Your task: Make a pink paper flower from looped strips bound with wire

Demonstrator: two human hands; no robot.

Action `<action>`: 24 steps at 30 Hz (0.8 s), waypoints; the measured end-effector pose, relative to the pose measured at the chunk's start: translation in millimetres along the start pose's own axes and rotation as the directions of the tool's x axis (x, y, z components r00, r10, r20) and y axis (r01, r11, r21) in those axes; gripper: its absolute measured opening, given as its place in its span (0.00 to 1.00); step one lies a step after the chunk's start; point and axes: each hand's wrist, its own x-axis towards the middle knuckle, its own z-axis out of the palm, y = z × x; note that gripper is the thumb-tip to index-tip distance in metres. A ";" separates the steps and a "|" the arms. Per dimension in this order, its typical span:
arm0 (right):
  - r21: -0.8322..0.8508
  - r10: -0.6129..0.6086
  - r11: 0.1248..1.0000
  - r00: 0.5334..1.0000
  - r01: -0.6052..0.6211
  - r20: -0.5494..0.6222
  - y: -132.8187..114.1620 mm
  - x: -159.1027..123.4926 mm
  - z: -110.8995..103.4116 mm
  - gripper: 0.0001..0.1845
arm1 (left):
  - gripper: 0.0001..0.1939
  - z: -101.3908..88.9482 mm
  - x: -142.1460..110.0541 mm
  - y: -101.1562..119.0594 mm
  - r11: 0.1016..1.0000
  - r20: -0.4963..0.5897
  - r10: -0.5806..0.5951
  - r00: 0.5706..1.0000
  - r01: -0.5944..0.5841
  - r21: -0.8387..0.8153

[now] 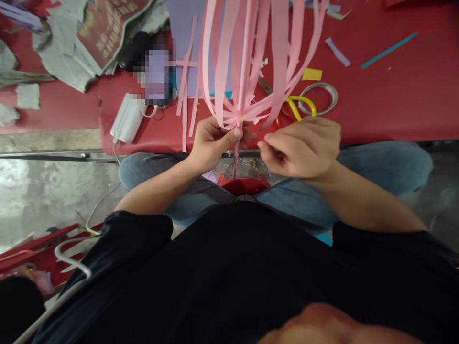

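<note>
A pink paper-strip lantern point(239, 62), its curved strips gathered at the near end, stands over the red table. My left hand point(213, 143) pinches that gathered end between thumb and fingers. A narrow pink strip hangs down below the grip. Just to the right, apart from the lantern's knot, my right hand point(303, 148) is closed with curled fingers; whether anything is in them is hidden. Beyond it lie yellow-handled scissors point(297, 107), partly covered by the strips, and a roll of tape point(334, 98).
Loose pink strips point(184, 91) lie on a purple sheet point(179, 28) at the lantern's left. A white power bank point(129, 117) with a cable sits near the table's point(394, 105) front edge. Crumpled grey paper point(68, 48), a yellow scrap point(311, 74) and a teal strip point(389, 50) lie about.
</note>
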 end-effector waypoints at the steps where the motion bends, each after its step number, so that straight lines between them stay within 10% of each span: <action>1: 0.010 0.054 0.999 0.998 -0.054 -0.031 1.5 2.0 -1.9 0.15 | 0.23 -0.4 0.6 1.2 1.000 -0.003 -0.010 1.000 0.010 -0.005; 4: 0.181 0.305 0.941 0.948 -0.286 -0.088 5.2 12.1 -3.9 0.15 | 0.24 -1.1 3.3 3.5 0.999 -0.029 -0.023 0.999 0.022 -0.034; 8: 0.486 0.427 0.721 0.869 -0.495 0.251 5.7 25.2 -3.2 0.15 | 0.24 -0.5 6.2 5.8 0.998 -0.032 -0.012 0.999 0.010 -0.063; 24: 0.718 0.453 0.567 0.881 -0.405 0.139 -18.4 20.9 -33.5 0.10 | 0.24 4.1 11.3 12.3 0.999 -0.007 -0.036 0.999 0.036 -0.034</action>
